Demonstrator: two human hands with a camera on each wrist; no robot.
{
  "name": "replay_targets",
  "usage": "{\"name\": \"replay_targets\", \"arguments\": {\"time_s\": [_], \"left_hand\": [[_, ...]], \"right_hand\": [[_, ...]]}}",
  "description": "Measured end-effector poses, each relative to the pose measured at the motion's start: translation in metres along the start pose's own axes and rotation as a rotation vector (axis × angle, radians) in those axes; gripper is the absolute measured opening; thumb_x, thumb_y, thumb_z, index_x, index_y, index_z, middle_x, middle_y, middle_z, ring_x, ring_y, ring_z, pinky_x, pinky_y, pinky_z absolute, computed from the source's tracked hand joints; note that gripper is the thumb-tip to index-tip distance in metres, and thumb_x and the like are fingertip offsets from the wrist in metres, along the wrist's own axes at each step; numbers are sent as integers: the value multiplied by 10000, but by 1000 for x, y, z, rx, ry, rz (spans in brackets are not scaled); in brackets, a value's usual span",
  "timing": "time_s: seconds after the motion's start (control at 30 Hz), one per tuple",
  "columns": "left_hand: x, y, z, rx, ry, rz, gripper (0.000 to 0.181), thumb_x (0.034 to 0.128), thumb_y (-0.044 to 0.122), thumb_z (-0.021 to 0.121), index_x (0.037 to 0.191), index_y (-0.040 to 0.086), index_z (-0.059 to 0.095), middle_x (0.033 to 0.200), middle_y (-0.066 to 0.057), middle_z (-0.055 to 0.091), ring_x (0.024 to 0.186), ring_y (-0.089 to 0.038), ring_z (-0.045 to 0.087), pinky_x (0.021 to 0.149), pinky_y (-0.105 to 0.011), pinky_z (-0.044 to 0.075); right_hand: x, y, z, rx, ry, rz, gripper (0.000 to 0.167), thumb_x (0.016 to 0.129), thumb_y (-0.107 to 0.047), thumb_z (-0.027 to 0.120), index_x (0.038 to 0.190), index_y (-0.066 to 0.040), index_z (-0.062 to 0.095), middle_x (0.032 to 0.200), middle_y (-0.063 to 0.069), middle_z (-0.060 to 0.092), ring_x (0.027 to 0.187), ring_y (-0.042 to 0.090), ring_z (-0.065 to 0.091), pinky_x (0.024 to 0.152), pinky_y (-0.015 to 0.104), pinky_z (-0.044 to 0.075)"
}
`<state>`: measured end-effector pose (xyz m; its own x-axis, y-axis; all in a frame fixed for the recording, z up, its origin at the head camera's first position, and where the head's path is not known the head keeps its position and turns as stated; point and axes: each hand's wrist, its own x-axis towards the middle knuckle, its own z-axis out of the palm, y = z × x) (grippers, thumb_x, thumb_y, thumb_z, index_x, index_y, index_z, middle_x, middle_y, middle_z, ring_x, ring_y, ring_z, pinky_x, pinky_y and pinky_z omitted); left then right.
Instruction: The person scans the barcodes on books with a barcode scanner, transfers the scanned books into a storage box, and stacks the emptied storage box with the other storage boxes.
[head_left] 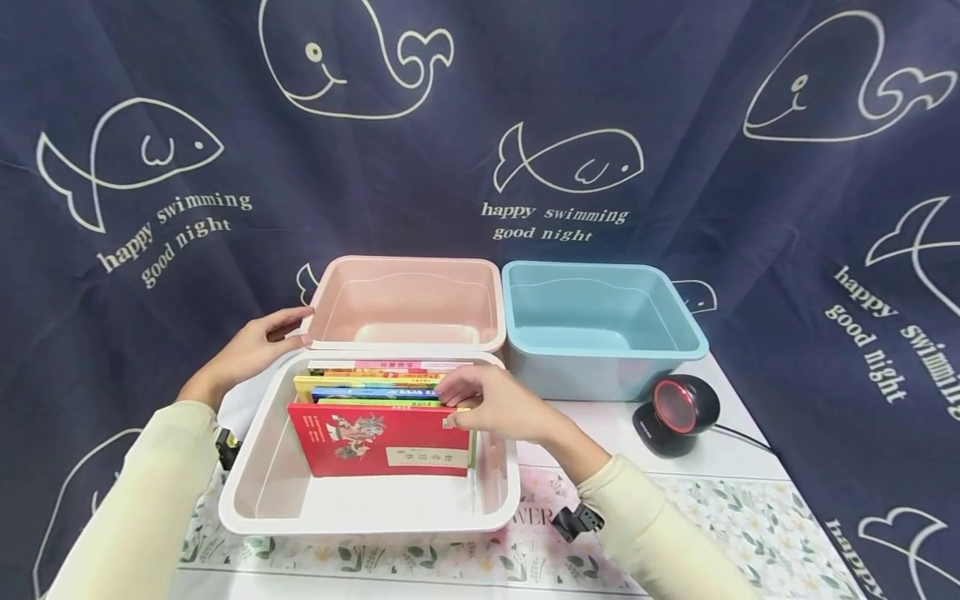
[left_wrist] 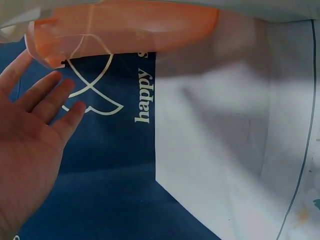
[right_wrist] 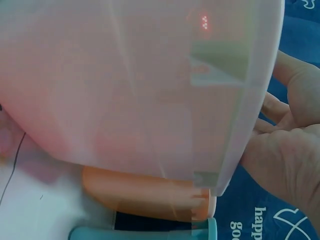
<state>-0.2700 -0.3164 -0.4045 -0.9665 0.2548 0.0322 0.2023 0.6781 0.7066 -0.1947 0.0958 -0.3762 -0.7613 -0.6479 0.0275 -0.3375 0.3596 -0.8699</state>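
A white plastic bin (head_left: 360,523) holds a row of thin books standing on edge, with a red book (head_left: 375,450) at the front. Behind it show the spines of a blue book (head_left: 375,392) and several others. My right hand (head_left: 502,402) reaches over the bin's right side and pinches the red book's upper right corner, thumb in front. In the right wrist view the bin's wall hides the fingertips. My left hand (head_left: 251,350) is at the left end of the pink bin (head_left: 408,343), fingers loosely extended and at its rim.
A blue bin (head_left: 600,367) stands beside the pink one at the back. To its right is a small black device (head_left: 675,414) with a round red-lit face and a cable. A floral cloth (head_left: 720,517) covers the table's front; a dark fish-print curtain (head_left: 465,167) hangs behind.
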Motion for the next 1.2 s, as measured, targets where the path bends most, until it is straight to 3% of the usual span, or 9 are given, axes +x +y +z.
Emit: {"name": "replay_targets", "arguments": {"time_s": [0.23,0.33,0.47,0.67,0.73,0.8,0.93,1.2], "left_hand": [[0,-3,2,-35,2,-7,640,1029,330,637,1580,100,408,1591,-212,454,1440,-436,473,1068,-199,465],[-1,-3,2,-44,0,-8,649,1033,327,628,1592,100,387,1602,-226,432,1450,-453,452,1107,-289,464],[-1,-1,3,-62,-5,-20,664,1039,333,617,1609,112,356,1613,-241,405,1457,-474,431,1130,-540,387],[-2,-6,7,-93,-6,-34,668,1046,349,602,1623,150,329,1601,-248,418,1433,-467,465,1111,-551,397],[-1,-8,9,-94,-4,-36,663,1047,349,600,1623,160,330,1592,-240,437,1419,-453,487,1102,-490,442],[-1,-10,10,-98,-3,-37,662,1047,345,602,1622,163,331,1585,-236,448,1411,-442,499,1074,-347,495],[-1,-11,10,-102,0,-32,658,1046,342,605,1619,164,337,1579,-232,458,1405,-431,504,935,-67,446],[-1,-9,10,-116,6,-33,657,1044,331,613,1614,148,341,1577,-250,450,1399,-454,493,867,-18,410]], "right_hand": [[3,-5,12,-96,-4,14,336,893,-13,729,1227,-20,693,1171,105,749,1071,186,700,989,394,566],[6,-6,20,-165,24,37,313,891,-29,755,1200,-66,718,1150,64,753,1036,165,697,960,380,570],[9,-7,28,-209,56,61,287,891,-47,770,1169,-114,745,1125,30,749,987,138,687,914,344,565],[9,-5,35,-210,99,31,227,896,-25,753,1097,-129,768,1045,6,758,906,102,679,843,277,561],[8,-5,38,-210,108,25,221,900,-23,744,1088,-135,771,1025,-3,764,895,97,680,832,262,561],[7,-4,40,-208,110,19,217,904,-26,735,1083,-142,773,1024,-11,773,904,96,691,836,250,563],[8,-4,44,-196,108,18,214,906,-21,725,1072,-146,777,1044,-13,792,945,98,719,861,255,575],[15,-3,47,-186,58,75,180,905,-44,744,1036,-157,794,995,-34,799,840,3,657,789,191,531]]}}
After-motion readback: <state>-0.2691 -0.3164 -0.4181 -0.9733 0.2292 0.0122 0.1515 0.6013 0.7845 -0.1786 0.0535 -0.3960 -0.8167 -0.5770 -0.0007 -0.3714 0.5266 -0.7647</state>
